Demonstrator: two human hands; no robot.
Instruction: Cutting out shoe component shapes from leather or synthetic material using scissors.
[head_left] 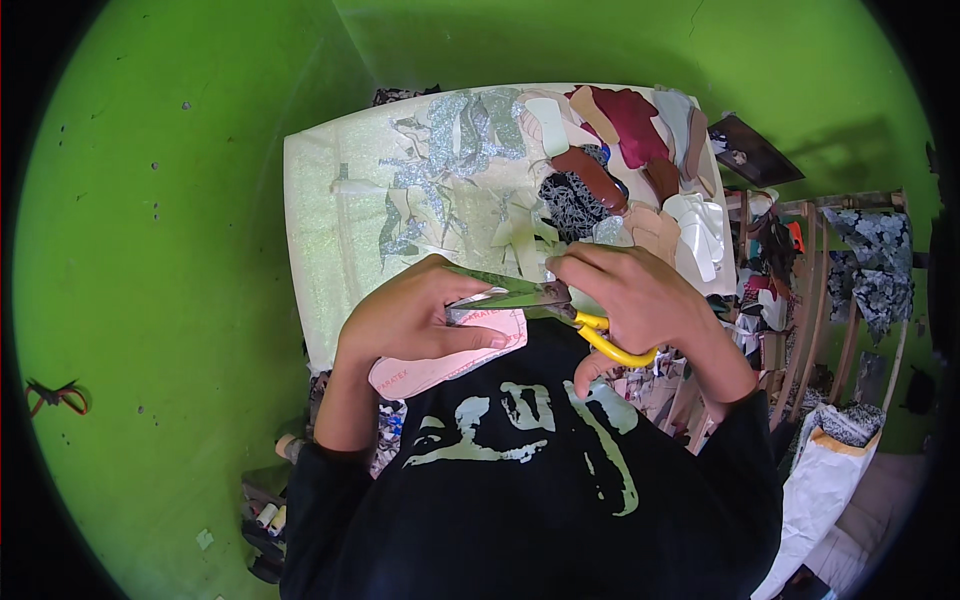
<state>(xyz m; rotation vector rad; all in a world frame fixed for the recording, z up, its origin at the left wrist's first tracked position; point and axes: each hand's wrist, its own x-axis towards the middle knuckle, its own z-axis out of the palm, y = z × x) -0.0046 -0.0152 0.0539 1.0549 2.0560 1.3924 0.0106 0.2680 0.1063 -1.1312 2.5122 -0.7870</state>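
My left hand (405, 310) grips a pale pink insole-shaped piece (425, 372) with red print, its thumb lying along the top face. In my right hand (640, 295) is a pair of scissors with yellow handles (622, 348). The dark blades point left, spread apart, and reach to the upper edge of the pink piece beside my left fingers. Part of the blades and of the piece's far edge is hidden by my left hand. Both hands are held in front of my chest, above the near edge of the table.
A table with a whitish cover (330, 230) bears silvery scraps (465, 130), maroon material (635, 125), a brown sole-shaped piece (590, 178), a black-and-white bundle (572, 205) and white cut pieces (700, 235). A wooden rack (808, 300) with cloth and a white sack (825, 500) stand at right.
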